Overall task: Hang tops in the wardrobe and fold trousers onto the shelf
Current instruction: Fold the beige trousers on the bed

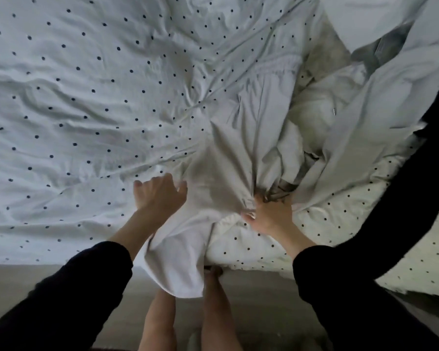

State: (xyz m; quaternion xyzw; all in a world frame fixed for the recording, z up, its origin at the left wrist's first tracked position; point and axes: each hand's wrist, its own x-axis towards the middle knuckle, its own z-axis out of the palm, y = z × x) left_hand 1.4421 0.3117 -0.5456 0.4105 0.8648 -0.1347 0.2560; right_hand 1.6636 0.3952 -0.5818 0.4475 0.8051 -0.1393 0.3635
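Polka-dot duvet: covers bed, 9 to 12 o'clock. Left hand: fingers spread flat beside the garment. White trousers: centre, hem overhanging at 6 o'clock. Right hand: gripping bunched trouser fabric.

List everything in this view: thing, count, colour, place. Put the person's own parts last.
bedcover: one, white with dark dots, across the bed.
trousers: one pair, pale grey, centre, one end hanging off the bed edge.
clothes pile: count unclear, white and grey, right of the trousers.
dark garment: one, black, right edge.
floor: grey-brown, bottom.
left hand: on the trousers, fingers spread.
right hand: gripping bunched trouser fabric.
legs: two, bare, bottom centre.
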